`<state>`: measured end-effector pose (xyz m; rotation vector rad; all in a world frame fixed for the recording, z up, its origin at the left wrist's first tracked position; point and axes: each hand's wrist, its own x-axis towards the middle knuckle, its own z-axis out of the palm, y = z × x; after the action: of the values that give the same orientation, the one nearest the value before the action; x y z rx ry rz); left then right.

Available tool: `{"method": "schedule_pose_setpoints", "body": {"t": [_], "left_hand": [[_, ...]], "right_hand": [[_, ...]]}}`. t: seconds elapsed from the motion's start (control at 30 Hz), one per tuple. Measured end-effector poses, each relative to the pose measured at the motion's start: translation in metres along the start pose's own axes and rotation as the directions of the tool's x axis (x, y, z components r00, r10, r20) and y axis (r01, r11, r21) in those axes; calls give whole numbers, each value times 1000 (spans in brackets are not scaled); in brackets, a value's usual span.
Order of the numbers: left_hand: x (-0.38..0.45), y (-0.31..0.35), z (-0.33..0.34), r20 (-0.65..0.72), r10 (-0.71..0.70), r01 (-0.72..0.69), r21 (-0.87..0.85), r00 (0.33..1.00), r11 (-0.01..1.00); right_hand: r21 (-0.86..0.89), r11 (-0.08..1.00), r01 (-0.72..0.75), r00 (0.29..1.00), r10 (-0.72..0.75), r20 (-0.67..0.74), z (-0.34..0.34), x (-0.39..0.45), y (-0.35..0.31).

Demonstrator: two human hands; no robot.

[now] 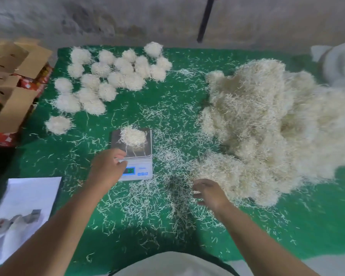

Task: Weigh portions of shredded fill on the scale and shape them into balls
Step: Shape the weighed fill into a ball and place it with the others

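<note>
A small white scale [136, 172] sits mid-table on the green cloth, with a portion of pale shredded fill [132, 137] on its steel pan. My left hand [108, 166] hovers over the scale's front left corner, fingers loosely curled, holding nothing I can see. My right hand [208, 193] is at the near edge of the big heap of loose fill [267, 126], fingers curled into stray shreds; whether it holds any is unclear. Several finished balls [108, 76] lie at the back left.
Loose shreds litter the green cloth [307, 226]. Open cardboard boxes [12, 86] stand at the left edge. A white sheet with a picture [24, 212] lies near left. A grey sack [339, 62] sits at the far right, and a concrete wall with a black pole [205, 18] lies behind.
</note>
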<state>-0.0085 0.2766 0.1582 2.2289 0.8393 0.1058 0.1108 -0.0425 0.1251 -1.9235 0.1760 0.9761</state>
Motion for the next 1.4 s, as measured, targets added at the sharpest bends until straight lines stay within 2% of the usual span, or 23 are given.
{"method": "schedule_pose_setpoints", "body": {"t": [0.1, 0.2, 0.3, 0.43, 0.53, 0.7, 0.87, 1.0, 1.13, 1.2, 1.27, 1.3, 1.33, 1.4], "left_hand": [[5, 15, 33, 111, 19, -15, -30, 994, 999], [-3, 35, 80, 281, 78, -60, -75, 956, 995], [-15, 57, 134, 438, 162, -167, -27, 884, 986], [-16, 90, 199, 532, 179, -203, -13, 828, 979], [-9, 113, 237, 542, 122, -176, 48, 831, 983], [1, 128, 277, 478, -1, -84, 157, 878, 984], [2, 134, 286, 396, -28, -26, 130, 918, 991], [-13, 154, 256, 409, 47, -37, -32, 911, 999], [-29, 168, 211, 499, 87, -15, -147, 862, 989], [-30, 174, 192, 447, 62, 56, -244, 892, 968], [-28, 172, 174, 392, -58, 217, -375, 918, 901], [-26, 170, 168, 375, -164, 328, -429, 912, 842], [-23, 170, 163, 362, -251, 420, -529, 898, 737], [-18, 164, 154, 365, -250, 431, -591, 897, 683]], "right_hand": [[-103, 994, 34, 994, -45, -104, -17, 2, 6], [-196, 979, 61, 982, -94, -166, -34, 5, 17], [-203, 978, 44, 977, -84, -194, -45, 11, 28], [-216, 976, 14, 982, -53, -179, -56, 18, 52], [-203, 979, 32, 983, -67, -170, -64, 24, 67], [-168, 985, 29, 989, -52, -135, -86, 31, 75], [-229, 971, 73, 992, -93, -80, -113, 42, 68], [-303, 926, 224, 974, -222, 39, -126, 50, 47], [-358, 821, 445, 896, -399, 198, -119, 62, 26], [-473, 740, 478, 878, -409, 248, -112, 67, 17], [-499, 742, 447, 894, -386, 227, -110, 67, 11], [-493, 748, 443, 895, -396, 205, -111, 65, 9], [-490, 747, 450, 891, -415, 186, -112, 62, 7], [-487, 742, 461, 879, -454, 142, -117, 58, 4]]}}
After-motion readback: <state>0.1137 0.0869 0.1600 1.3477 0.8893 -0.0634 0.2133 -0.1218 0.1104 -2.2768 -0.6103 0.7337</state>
